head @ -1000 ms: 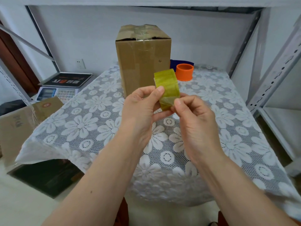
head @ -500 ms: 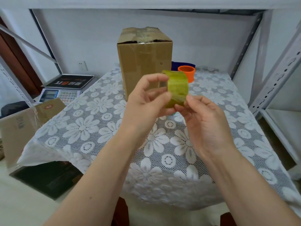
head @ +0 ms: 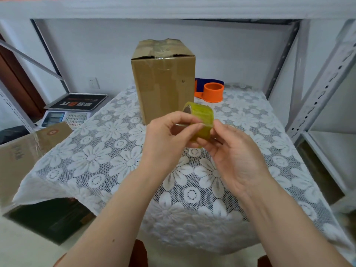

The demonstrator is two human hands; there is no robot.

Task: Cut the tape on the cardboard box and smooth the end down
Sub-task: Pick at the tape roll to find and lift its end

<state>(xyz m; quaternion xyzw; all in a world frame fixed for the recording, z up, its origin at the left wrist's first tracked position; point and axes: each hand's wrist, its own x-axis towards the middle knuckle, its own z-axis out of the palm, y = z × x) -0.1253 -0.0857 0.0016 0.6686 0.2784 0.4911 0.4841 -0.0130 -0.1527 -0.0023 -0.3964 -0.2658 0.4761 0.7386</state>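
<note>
- The roll of yellowish tape (head: 200, 120) is held up in front of the person, above the lace tablecloth (head: 107, 158) and just short of the cardboard box (head: 163, 83), not touching it
- The left hand (head: 165, 143) curls round the roll's near side, its thumb and forefinger pinched at the tape's surface, where a thin clear edge shows (likely the loose end being picked free)
- The right hand (head: 233, 153) cups the roll from below and the side, fingers bent against it, thumb tip pressed on the outer wrap
- The roll should be light and stiff at its core, so holding it by the rim is steady; the film itself is thin, slick on the outside and sticky underneath, and apt to fold on itself or split if peeled by one corner
- Best to take the loose end across its full width
- The box stands upright at the far middle of the table, its top flaps already crossed with clear tape; an orange tape dispenser (head: 212, 92) sits just beside it to the right
</note>
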